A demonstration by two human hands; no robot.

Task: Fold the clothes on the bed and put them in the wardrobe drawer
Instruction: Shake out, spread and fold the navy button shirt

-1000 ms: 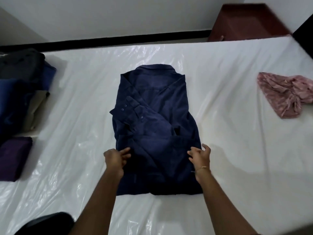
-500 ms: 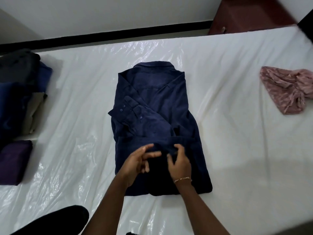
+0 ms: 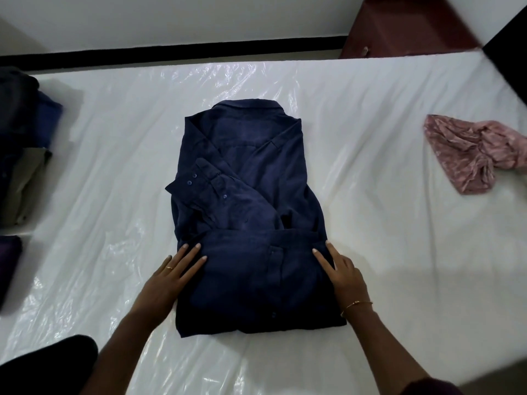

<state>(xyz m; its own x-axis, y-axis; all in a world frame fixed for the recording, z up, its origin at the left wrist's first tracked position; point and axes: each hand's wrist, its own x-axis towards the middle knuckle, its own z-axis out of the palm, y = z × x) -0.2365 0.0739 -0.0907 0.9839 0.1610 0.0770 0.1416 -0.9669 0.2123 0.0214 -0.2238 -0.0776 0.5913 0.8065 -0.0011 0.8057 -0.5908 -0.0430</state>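
A navy shirt [image 3: 245,212] lies part-folded at the centre of the bed [image 3: 399,252], which is wrapped in clear plastic, collar away from the camera, its lower hem turned up over the body. The left hand [image 3: 171,276] rests flat on the fold's left edge, fingers [image 3: 189,256] straight and slightly spread; the right hand [image 3: 343,273] presses the right edge, fingers straight and close together. A crumpled pink garment [image 3: 473,156] sits well apart on the right, and a stack of folded clothes [image 3: 20,149] lies at the left edge.
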